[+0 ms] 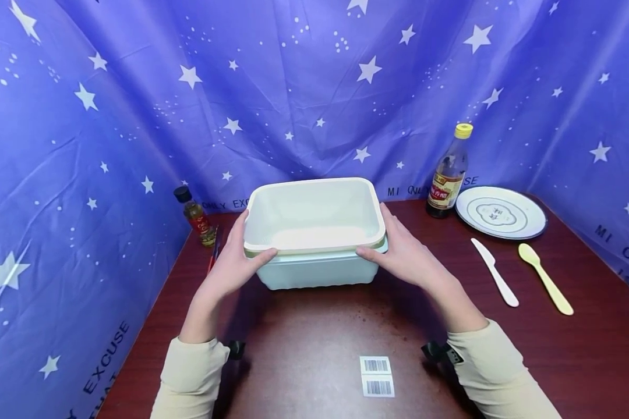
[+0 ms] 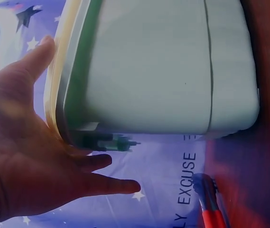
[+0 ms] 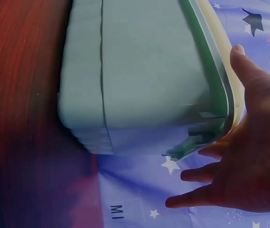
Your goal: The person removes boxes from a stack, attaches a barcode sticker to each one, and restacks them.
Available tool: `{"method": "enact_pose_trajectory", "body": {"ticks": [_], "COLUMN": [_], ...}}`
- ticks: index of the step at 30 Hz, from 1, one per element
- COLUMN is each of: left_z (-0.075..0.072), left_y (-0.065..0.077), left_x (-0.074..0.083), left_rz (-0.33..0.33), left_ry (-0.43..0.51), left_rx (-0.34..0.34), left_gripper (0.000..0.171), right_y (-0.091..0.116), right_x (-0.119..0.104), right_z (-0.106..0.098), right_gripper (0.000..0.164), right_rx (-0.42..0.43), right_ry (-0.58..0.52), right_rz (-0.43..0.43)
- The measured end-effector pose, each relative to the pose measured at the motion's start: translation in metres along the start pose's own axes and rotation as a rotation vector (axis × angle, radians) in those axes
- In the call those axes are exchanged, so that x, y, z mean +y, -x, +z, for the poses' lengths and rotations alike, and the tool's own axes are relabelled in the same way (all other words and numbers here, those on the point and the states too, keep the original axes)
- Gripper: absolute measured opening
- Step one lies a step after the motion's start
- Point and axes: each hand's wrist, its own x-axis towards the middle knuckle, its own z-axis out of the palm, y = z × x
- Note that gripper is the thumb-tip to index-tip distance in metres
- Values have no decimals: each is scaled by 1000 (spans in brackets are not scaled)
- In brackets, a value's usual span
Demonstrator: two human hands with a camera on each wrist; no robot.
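Note:
A white rectangular plastic tub point(image 1: 314, 186) with a cream rim sits nested in a pale green tub point(image 1: 320, 273) in the middle of the table. At its left end my left hand point(image 1: 234, 253) holds the rim, the thumb lying at the front corner. My right hand point(image 1: 406, 250) holds the opposite end in the same way. In the left wrist view, the left thumb lies along the rim and the other fingers stretch beneath it, beside a green clip on the lower tub point(image 2: 149, 71). Similarly, the right wrist view has spread fingers below the rim.
An oil bottle point(image 1: 199, 221) and red-handled item point(image 1: 213, 256) are left of the tubs. Rightward stand a yellow-capped sauce bottle point(image 1: 447, 177) and plate point(image 1: 521, 212), with a white knife point(image 1: 495, 272) and yellow spoon point(image 1: 547, 282) in front. A barcode label point(image 1: 377, 376) lies nearest me.

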Motion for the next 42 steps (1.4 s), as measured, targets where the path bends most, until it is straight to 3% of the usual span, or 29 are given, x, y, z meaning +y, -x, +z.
{"method": "enact_pose_trajectory", "body": {"ticks": [5,11,15,19,26,30,38,42], "left_z": [-5,-5,-7,-8,-8,-7,-14,-18], "left_y": [2,0,0,-2,-5,-7,-4,-1], "left_x": [-3,-4,-5,-7,-8,-9,-6,-2], "left_rz": [-65,-131,-164,-138,18,19,-99,-88], "left_ry": [75,173,201,260,390,380,320,326], "left_rx": [-27,-74,-66,-50,-86,-72,-2,29], "left_gripper": [109,111,111,102,84,82,97,99], "right_y": [-3,-4,-5,-6,-7,-8,-8,-8], "right_x": [1,5,4,2,-2,-3,-6,-9], "right_z": [3,8,12,17,19,20,23,24], "right_gripper": [107,98,98,99,103,100,100,100], "right_rx": [0,27,35,41,64,73,69,83], "right_ry": [-18,-75,-112,-148,-169,-192,-235,-218], "right_rz": [-7,-77,-88,-97,-87,-96,-56,-49]}}
